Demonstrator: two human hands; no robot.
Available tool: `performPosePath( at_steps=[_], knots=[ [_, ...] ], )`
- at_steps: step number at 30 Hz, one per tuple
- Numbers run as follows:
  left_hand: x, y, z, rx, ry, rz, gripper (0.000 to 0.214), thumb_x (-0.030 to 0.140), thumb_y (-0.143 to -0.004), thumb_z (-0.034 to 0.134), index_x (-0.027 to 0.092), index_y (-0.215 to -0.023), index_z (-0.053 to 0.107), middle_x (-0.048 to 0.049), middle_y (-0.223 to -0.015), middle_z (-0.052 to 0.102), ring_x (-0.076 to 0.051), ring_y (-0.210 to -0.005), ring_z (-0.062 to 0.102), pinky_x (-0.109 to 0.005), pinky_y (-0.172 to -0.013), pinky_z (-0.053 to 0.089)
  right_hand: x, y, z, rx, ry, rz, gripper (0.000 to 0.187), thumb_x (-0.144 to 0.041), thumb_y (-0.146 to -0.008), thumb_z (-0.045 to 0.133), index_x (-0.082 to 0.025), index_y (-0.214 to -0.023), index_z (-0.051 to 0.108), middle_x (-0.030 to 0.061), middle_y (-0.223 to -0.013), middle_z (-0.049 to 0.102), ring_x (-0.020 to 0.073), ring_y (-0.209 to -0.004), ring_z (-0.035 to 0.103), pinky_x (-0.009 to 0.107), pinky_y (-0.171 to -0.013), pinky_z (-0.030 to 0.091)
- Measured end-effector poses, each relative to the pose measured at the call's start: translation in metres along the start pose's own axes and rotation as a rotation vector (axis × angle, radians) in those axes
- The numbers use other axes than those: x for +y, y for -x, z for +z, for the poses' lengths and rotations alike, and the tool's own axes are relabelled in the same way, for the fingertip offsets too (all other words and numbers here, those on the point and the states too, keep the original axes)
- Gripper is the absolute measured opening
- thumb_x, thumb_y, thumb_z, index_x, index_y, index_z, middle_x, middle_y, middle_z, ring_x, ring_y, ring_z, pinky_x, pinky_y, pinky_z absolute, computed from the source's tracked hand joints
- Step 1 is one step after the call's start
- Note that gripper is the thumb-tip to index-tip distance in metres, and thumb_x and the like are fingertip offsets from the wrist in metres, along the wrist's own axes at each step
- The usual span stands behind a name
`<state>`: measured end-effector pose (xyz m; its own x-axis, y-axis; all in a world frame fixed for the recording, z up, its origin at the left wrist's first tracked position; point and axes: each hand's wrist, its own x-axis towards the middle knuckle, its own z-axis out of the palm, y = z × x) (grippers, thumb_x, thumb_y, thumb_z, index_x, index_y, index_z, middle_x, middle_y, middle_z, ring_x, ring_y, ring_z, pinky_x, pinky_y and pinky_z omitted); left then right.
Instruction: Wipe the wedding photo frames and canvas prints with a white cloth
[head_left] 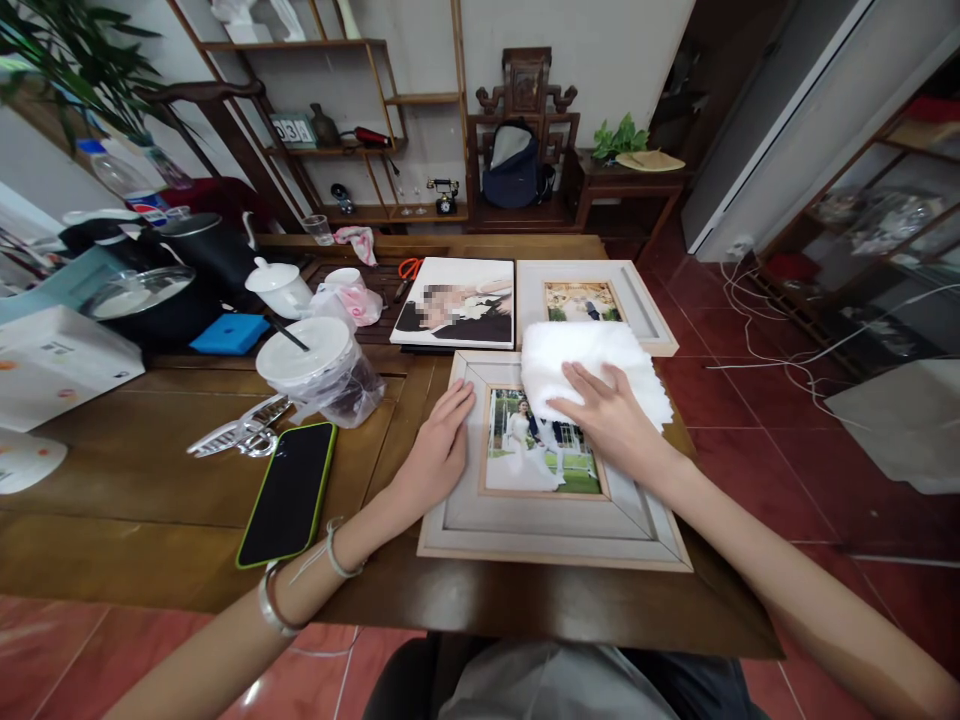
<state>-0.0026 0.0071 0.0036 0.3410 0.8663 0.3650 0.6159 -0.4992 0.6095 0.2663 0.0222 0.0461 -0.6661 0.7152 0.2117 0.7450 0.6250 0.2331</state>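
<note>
A white-framed wedding photo (pixel 555 525) lies flat at the near edge of the wooden table (pixel 150 470). My left hand (pixel 439 450) rests open and flat on the frame's left border. My right hand (pixel 607 415) lies flat, fingers stretched, on a folded white cloth (pixel 585 355) that covers the frame's upper right part and some of the picture glass. Behind it lie a second white-framed photo (pixel 592 300) and an unframed photo print (pixel 457 305).
A phone in a green case (pixel 289 490), a metal clip (pixel 240 435), a lidded plastic cup (pixel 322 370), a blue box, teaware, orange scissors (pixel 409 268) and boxes crowd the table's left. Shelves, a carved chair with a backpack and floor cables stand beyond.
</note>
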Motion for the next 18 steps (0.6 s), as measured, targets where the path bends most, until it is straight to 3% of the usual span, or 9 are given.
performPosePath(
  at_steps=[3,7,15,18],
  knots=[
    [-0.001,0.0,0.001,0.021,0.024,-0.008,0.047,0.011,-0.092,0.036,0.015,-0.137,0.048,-0.0141,-0.145,0.046,-0.025,-0.14,0.035,-0.052,-0.116,0.028,0.003,0.0,-0.006,-0.016,-0.004,-0.019,0.066,0.009,-0.068,0.046,-0.021,-0.126,0.053,0.0208,-0.135,0.051,0.0345,-0.13,0.044,0.067,-0.103,0.028],
    [-0.002,0.001,0.002,0.032,0.034,-0.002,0.048,0.011,-0.091,0.036,0.015,-0.137,0.047,-0.0144,-0.146,0.044,-0.024,-0.14,0.034,-0.052,-0.116,0.028,-0.006,0.011,-0.018,-0.053,-0.096,-0.071,0.061,0.006,-0.065,0.049,-0.017,-0.121,0.055,0.0225,-0.132,0.052,0.0341,-0.127,0.048,0.061,-0.105,0.032],
    [-0.002,0.003,0.005,0.04,0.007,0.04,0.049,0.007,-0.09,0.034,0.013,-0.138,0.045,-0.0154,-0.145,0.044,-0.024,-0.142,0.031,-0.052,-0.117,0.026,-0.071,0.066,-0.062,-0.014,-0.326,-0.085,0.059,0.0,-0.056,0.046,-0.014,-0.113,0.055,0.0251,-0.123,0.059,0.0339,-0.123,0.052,0.055,-0.1,0.043],
    [-0.003,0.003,0.005,0.026,-0.006,0.045,0.049,0.007,-0.09,0.033,0.012,-0.138,0.045,-0.0157,-0.145,0.044,-0.024,-0.142,0.03,-0.051,-0.117,0.027,-0.089,0.079,-0.068,0.045,-0.436,-0.088,0.057,-0.004,-0.055,0.046,-0.014,-0.11,0.055,0.0248,-0.122,0.06,0.0332,-0.122,0.052,0.052,-0.096,0.047]
  ],
)
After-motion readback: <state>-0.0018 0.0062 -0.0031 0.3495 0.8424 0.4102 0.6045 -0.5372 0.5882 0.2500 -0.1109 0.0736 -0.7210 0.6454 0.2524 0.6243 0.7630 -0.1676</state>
